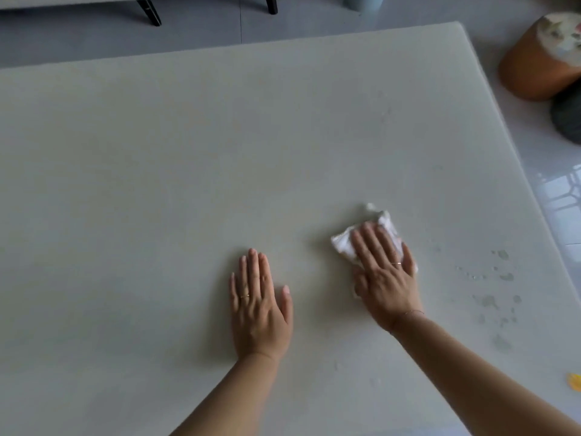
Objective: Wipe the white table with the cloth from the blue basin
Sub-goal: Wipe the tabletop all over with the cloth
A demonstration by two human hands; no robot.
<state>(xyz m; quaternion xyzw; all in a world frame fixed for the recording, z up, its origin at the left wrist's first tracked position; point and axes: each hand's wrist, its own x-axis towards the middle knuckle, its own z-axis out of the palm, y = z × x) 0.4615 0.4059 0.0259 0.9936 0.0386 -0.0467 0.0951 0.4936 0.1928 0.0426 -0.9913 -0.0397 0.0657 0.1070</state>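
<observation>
The white table (188,152) fills most of the view. A crumpled white cloth (342,243) lies on it right of centre. My right hand (383,269) rests flat on top of the cloth, fingers spread, pressing it onto the tabletop and covering most of it. My left hand (259,303) lies palm down on the bare table to the left of the cloth, fingers apart, holding nothing. Water droplets (500,275) sit on the table to the right of my right hand. The blue basin is not clearly in view.
An orange stool (531,64) with a patterned cushion stands on the floor past the table's right edge, with a dark round object (569,114) beside it. Dark chair legs (151,11) stand beyond the far edge. A yellow object (575,380) peeks in at the right.
</observation>
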